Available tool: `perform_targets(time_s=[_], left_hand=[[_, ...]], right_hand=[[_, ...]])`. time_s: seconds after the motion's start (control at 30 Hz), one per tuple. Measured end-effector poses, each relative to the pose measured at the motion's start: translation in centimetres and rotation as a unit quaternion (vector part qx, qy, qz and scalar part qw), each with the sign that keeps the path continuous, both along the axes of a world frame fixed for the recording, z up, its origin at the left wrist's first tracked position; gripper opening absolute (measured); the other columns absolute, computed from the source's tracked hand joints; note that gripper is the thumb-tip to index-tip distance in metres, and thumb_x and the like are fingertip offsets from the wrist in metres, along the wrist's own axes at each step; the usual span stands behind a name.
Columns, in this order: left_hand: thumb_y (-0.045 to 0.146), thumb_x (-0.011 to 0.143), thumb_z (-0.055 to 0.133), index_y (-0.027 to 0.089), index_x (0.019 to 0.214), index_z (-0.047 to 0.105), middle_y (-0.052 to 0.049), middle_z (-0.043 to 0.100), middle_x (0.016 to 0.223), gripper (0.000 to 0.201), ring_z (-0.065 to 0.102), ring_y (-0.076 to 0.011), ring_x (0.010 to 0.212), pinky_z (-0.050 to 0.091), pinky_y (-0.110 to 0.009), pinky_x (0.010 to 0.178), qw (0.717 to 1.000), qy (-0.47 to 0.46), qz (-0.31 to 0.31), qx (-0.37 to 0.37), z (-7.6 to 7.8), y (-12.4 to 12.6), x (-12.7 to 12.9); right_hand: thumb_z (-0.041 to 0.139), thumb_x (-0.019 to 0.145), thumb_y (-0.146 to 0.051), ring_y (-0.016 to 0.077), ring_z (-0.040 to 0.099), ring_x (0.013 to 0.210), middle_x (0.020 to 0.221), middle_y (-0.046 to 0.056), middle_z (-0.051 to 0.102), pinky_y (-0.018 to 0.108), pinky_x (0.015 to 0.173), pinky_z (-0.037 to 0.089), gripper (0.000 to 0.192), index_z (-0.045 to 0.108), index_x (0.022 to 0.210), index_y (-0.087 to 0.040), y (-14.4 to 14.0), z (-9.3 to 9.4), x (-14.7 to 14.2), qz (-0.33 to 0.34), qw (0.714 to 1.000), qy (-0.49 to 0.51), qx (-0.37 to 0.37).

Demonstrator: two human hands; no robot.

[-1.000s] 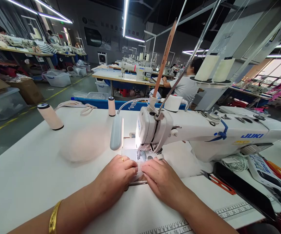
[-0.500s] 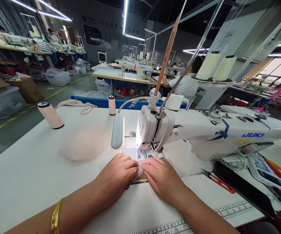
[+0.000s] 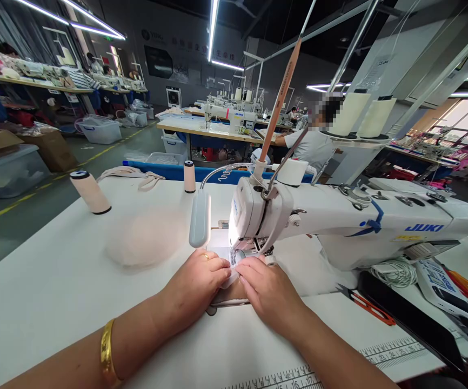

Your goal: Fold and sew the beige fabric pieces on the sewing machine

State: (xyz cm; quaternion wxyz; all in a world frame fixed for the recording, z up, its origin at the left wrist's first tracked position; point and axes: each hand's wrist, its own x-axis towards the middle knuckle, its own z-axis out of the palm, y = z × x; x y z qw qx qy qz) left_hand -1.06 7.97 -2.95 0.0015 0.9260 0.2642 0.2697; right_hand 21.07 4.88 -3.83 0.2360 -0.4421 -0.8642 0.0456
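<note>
Right in front of the needle of a white sewing machine (image 3: 319,210), my two hands meet over a piece of thin, pale sheer fabric (image 3: 229,282). My left hand (image 3: 199,278) has its fingers curled and pressed onto the fabric's left side. From the right, my right hand (image 3: 268,289) pinches the fabric with its fingertips close to the presser foot (image 3: 236,256). The fingertips nearly touch each other. Most of the fabric under the fingers is hidden. A slim lamp (image 3: 200,219) lights the needle area.
Left on the table lie a pale sheer fabric piece (image 3: 142,240) and peach thread spools (image 3: 91,193) (image 3: 189,176). To the right are orange-handled snips (image 3: 374,308), a black phone (image 3: 408,319) and a coiled white cable (image 3: 394,273). A ruler (image 3: 294,377) runs along the front edge. A person (image 3: 311,143) sits beyond.
Both hands have moved slightly forward toward the needle, still on the fabric. More of the brownish plate below the fingers now shows. The whole view has shifted a little.
</note>
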Motion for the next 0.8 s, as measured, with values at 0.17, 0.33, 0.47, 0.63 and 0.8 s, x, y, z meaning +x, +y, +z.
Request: perform_targets(time_s=[0.17, 0.33, 0.47, 0.63, 0.8], left_hand=[[0.001, 0.097, 0.046, 0.018, 0.078, 0.062, -0.005, 0.078, 0.099, 0.03, 0.07, -0.0204, 0.089, 0.049, -0.037, 0.081, 1.0, 0.0, 0.012, 0.003, -0.2, 0.4, 0.0], [0.002, 0.098, 0.047, 0.018, 0.082, 0.064, -0.006, 0.079, 0.102, 0.029, 0.071, -0.0217, 0.092, 0.05, -0.037, 0.081, 1.0, -0.002, 0.02, 0.021, -0.2, 0.4, 0.0], [0.004, 0.099, 0.049, 0.018, 0.089, 0.067, -0.006, 0.079, 0.105, 0.026, 0.07, -0.0229, 0.094, 0.049, -0.037, 0.08, 0.999, 0.01, 0.025, 0.02, -0.3, 0.4, 0.0], [0.005, 0.099, 0.046, 0.019, 0.097, 0.07, -0.006, 0.079, 0.107, 0.028, 0.069, -0.0242, 0.094, 0.048, -0.039, 0.081, 1.0, 0.012, 0.027, -0.006, -0.2, 0.2, -0.2], [0.022, 0.093, 0.063, 0.02, 0.1, 0.071, -0.008, 0.076, 0.111, 0.011, 0.069, -0.0287, 0.103, 0.048, -0.045, 0.088, 0.997, -0.003, 0.045, -0.069, 0.8, -0.8, -0.7]], right_hand=[[0.044, 0.097, -0.004, 0.0221, 0.057, 0.082, 0.097, 0.006, 0.069, 0.035, 0.072, 0.042, 0.029, 0.067, 0.102, -0.021, 0.3, -0.2, 0.0, -0.011, 1.0, 0.005, 0.011], [0.044, 0.098, -0.006, 0.0232, 0.061, 0.087, 0.103, 0.009, 0.07, 0.034, 0.067, 0.043, 0.029, 0.068, 0.107, -0.02, 0.3, -0.4, 0.0, -0.021, 0.999, 0.019, 0.026], [0.045, 0.098, -0.006, 0.0236, 0.063, 0.089, 0.105, 0.009, 0.071, 0.034, 0.068, 0.046, 0.031, 0.068, 0.112, -0.02, 0.4, -0.6, 0.0, -0.021, 0.999, 0.022, 0.034], [0.045, 0.099, -0.006, 0.0248, 0.063, 0.092, 0.105, 0.009, 0.072, 0.035, 0.07, 0.047, 0.031, 0.068, 0.113, -0.021, 0.1, -0.4, 0.0, -0.016, 0.998, 0.041, 0.041], [0.043, 0.103, -0.01, 0.0235, 0.061, 0.085, 0.095, 0.006, 0.069, 0.036, 0.075, 0.048, 0.025, 0.064, 0.107, -0.023, -0.6, 0.1, -0.9, 0.063, 0.997, 0.036, 0.029]])
